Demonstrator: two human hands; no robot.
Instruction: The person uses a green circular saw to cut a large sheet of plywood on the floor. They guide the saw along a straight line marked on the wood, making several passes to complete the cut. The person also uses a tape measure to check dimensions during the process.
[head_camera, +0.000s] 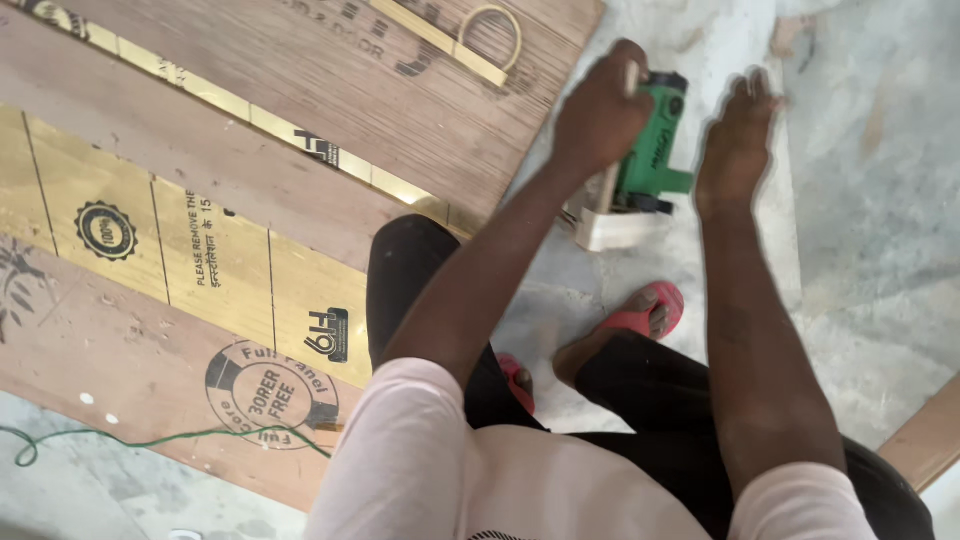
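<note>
Grey concrete floor (860, 200) lay under us, beside a plywood sheet (300, 130).
Our left hand (598, 110) gripped the green power tool (650, 150) on the floor, fingers wrapped round it; our right hand (735, 145) hovered beside it, fingers pressed together.

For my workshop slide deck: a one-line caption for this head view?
Left hand grips a green power tool on the floor beside plywood sheets; right hand open beside it.

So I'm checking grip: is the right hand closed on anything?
No, open: the right hand is spread beside the green power tool, holding nothing.
</note>
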